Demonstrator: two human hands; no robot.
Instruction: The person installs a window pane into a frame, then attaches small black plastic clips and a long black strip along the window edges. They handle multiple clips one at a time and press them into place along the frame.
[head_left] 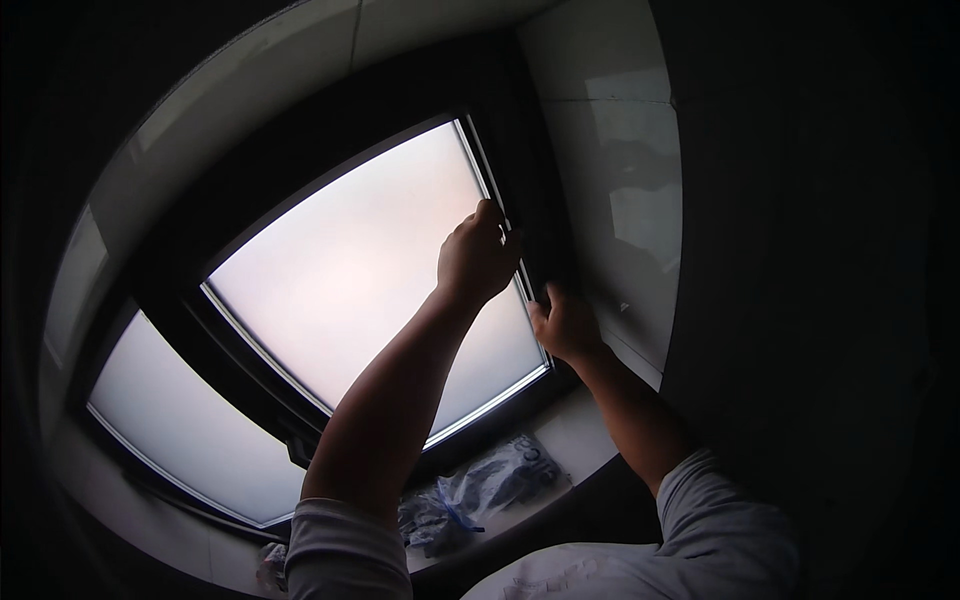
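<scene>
A large frosted glass pane (340,240) glows with daylight inside a dark window frame (530,150). At the pane's right edge, my left hand (478,255) is closed with its fingers curled against the thin edge strip (470,145). What it holds, if anything, is hidden by the hand and the dim light. Lower and to the right, my right hand (567,325) is also closed and rests against the same side of the frame, its thumb upward. Anything between its fingers is too dark to make out.
Clear plastic bags with dark contents (500,475) lie on the sill below the window. A second, smaller frosted pane (190,420) stands at the left, with a dark handle (298,450) near it. Pale tiled walls (625,170) surround the recess.
</scene>
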